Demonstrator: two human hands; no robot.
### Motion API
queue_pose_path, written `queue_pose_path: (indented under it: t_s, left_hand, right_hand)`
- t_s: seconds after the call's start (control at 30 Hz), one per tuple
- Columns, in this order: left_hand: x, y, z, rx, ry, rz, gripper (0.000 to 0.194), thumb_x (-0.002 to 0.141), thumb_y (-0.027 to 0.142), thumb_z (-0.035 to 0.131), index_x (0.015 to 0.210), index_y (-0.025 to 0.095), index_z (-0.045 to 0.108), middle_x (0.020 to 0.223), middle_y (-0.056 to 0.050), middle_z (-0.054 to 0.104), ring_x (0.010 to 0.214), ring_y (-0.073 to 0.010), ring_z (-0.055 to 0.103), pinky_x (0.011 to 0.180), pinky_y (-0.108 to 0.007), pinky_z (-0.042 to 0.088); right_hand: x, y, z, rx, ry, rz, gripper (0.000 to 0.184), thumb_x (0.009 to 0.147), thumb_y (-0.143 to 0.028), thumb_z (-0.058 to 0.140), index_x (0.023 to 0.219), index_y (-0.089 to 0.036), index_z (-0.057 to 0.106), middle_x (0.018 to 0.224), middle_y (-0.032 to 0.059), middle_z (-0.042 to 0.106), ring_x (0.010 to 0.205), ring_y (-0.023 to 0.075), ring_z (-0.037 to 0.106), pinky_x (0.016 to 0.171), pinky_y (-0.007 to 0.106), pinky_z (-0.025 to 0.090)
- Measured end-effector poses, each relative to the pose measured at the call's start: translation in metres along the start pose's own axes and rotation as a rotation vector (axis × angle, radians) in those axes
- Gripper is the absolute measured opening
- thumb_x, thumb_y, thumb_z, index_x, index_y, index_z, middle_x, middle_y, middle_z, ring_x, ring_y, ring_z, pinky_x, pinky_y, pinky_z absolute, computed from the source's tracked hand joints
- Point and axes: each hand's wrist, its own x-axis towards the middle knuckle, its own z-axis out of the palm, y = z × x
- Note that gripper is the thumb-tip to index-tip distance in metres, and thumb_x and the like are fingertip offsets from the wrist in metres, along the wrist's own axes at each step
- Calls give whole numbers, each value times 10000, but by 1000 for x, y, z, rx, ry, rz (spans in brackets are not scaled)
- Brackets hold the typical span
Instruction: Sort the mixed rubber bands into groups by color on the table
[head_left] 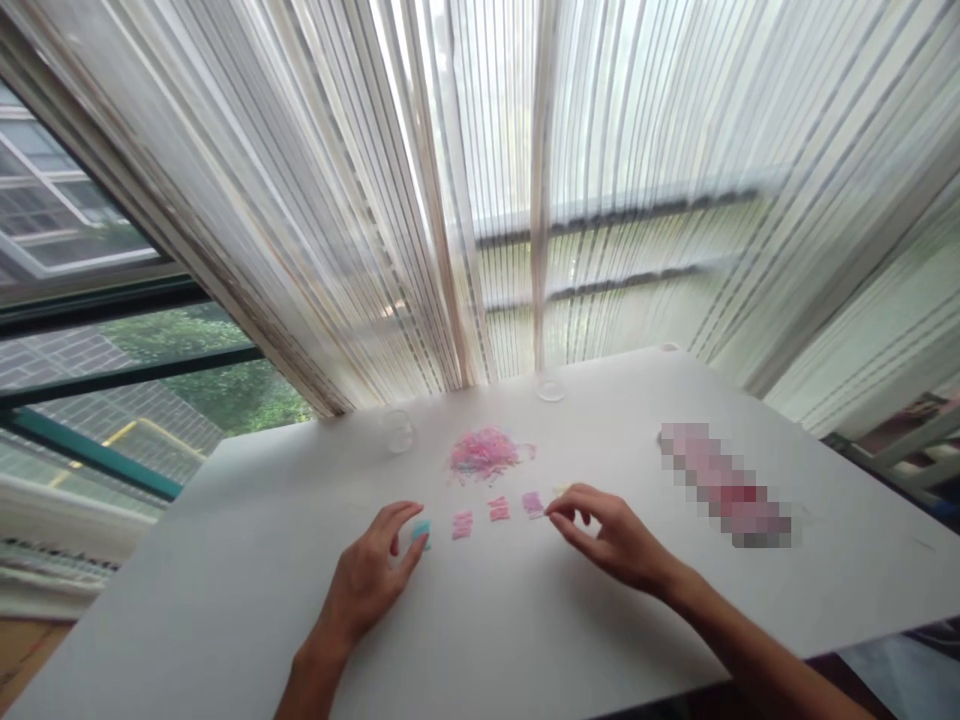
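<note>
A loose pile of thin, short plastic-looking strips [486, 455], mostly pink with some blue and purple, lies mid-table. In front of it runs a row of small groups of strips: turquoise [421, 530], pink [462, 525], deeper pink [499, 509] and purple [532, 502]. A bit of pale yellow [560, 491] shows behind my right hand. My left hand [375, 572] rests beside the turquoise group, thumb and fingers apart. My right hand [609, 535] has its fingertips pinched together at the purple group's right edge; anything between them is too small to make out.
Two clear round containers [397, 432] [550, 390] stand toward the back of the white table [300, 520]. A pixelated long pinkish object [724, 485] lies to the right. Beyond the back edge hang striped sheer curtains [502, 200] before a window.
</note>
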Motion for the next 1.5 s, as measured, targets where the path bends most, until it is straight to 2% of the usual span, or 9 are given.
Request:
queue_pose_path:
  t_s: [0.13,0.23,0.3,0.4,0.63,0.73,0.9,1.2,1.5]
  left_hand:
    - [40,12,-7,-41,-76,71,329,930,382,514,1220,254,601,1102,-24,686,680,-121,623,715,-273,552]
    - [78,23,-2,-42,-150,121,392,925,348,525,1303,246,551,1091,-31,687,740,-144,638,760,-302,550]
    - [103,31,6,-42,-186,189,422,913,325,542,1322,220,544,1161,-71,667,843,-170,654,836,-329,545]
    - [139,41,19,-11,-254,298,497,876,350,613,1342,193,541,1305,-123,606,1191,-253,564,1071,-397,428]
    - [198,62,43,186,-682,284,630,814,453,651,1390,236,516,1450,-116,510,1310,-305,472,1084,-423,390]
    - [203,60,48,239,-784,273,673,748,480,703,1365,260,548,1444,-114,520,1279,-328,504,1037,-430,431]
    - [197,53,50,225,-675,299,482,803,313,651,1279,245,627,1333,-96,600,1194,-254,575,999,-330,457]
    - [199,66,35,252,-582,270,260,818,260,621,1040,284,756,1064,-26,732,946,-210,672,794,-264,500]
    - [201,70,25,249,-552,281,256,849,208,576,1013,252,768,989,-22,759,878,-176,681,744,-233,479]
  right_hand:
    - [49,33,-23,-34,72,126,244,900,-377,560,909,-192,719,815,43,727,707,166,633,635,277,491]
    - [75,65,-21,-83,171,219,268,864,-381,548,839,-173,715,783,54,730,695,184,633,681,306,496]
    - [80,80,-15,-107,269,245,294,859,-393,531,835,-165,714,745,55,716,673,189,626,691,316,498]
    - [76,90,-7,-121,244,198,319,876,-412,515,873,-168,720,752,50,712,668,184,617,697,314,498]
    - [71,87,-8,-126,183,175,315,889,-400,510,874,-165,719,784,54,719,685,180,615,718,313,502]
    - [71,87,-9,-105,183,166,312,889,-398,512,865,-165,718,794,59,725,695,182,621,718,312,504]
    - [71,86,-9,-103,175,169,305,883,-394,523,861,-166,725,793,58,728,694,182,627,720,313,508]
    - [72,87,-9,-105,171,157,288,888,-378,524,861,-172,724,803,58,729,703,182,630,718,308,505]
    - [71,89,-8,-113,163,153,264,889,-351,527,858,-170,716,799,55,723,699,177,623,708,300,492]
